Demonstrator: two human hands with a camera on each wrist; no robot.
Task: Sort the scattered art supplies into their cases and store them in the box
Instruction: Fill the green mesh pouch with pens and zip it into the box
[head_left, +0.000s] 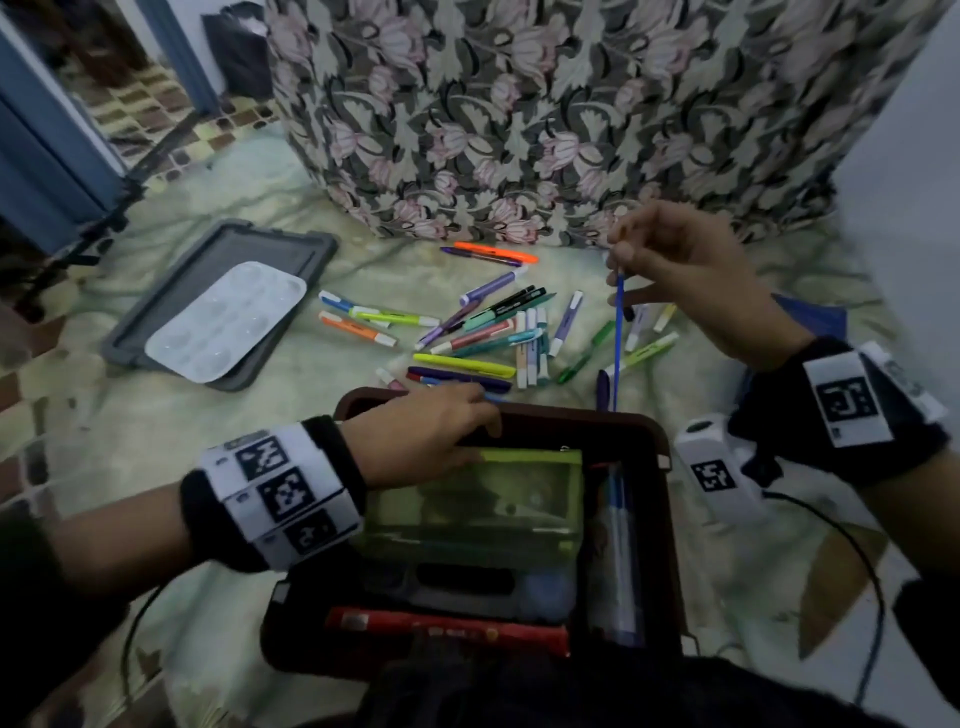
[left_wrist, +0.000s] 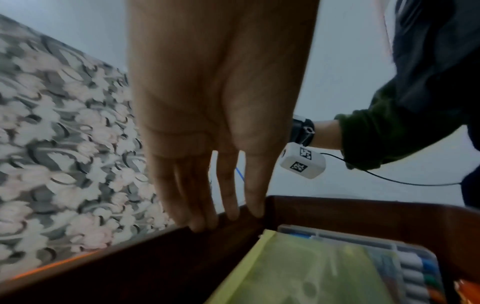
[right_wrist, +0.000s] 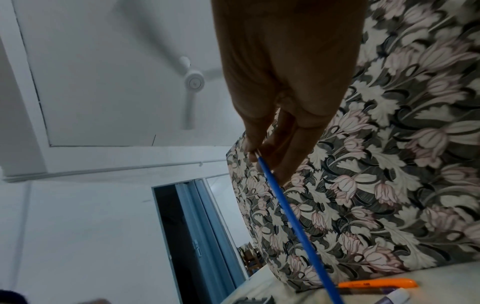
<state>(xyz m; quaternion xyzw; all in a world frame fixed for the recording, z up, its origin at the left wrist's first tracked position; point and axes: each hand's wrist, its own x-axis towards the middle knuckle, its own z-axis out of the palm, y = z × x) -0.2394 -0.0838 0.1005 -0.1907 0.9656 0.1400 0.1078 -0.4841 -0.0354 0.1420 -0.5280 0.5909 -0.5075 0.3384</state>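
A dark brown box (head_left: 652, 467) stands on the floor in front of me. Inside lie a green zip pouch (head_left: 478, 499), a clear case of markers (head_left: 618, 551) and a red case (head_left: 447, 631). My left hand (head_left: 436, 431) rests with straight fingers (left_wrist: 228, 197) on the box's far rim (left_wrist: 155, 242). My right hand (head_left: 670, 270) pinches the top end of a thin blue paintbrush (head_left: 618, 338), which hangs upright above the box's far right corner; the wrist view shows the blue paintbrush (right_wrist: 293, 222) slanting down from my fingertips (right_wrist: 253, 151). Several pens and highlighters (head_left: 483, 332) lie scattered beyond the box.
A grey lid (head_left: 156, 322) holding a white paint palette (head_left: 223, 322) lies at the left. Floral fabric (head_left: 571, 104) drapes down behind the pens. An orange highlighter (head_left: 493, 252) lies by the fabric. A blue folding door (head_left: 47, 156) stands far left.
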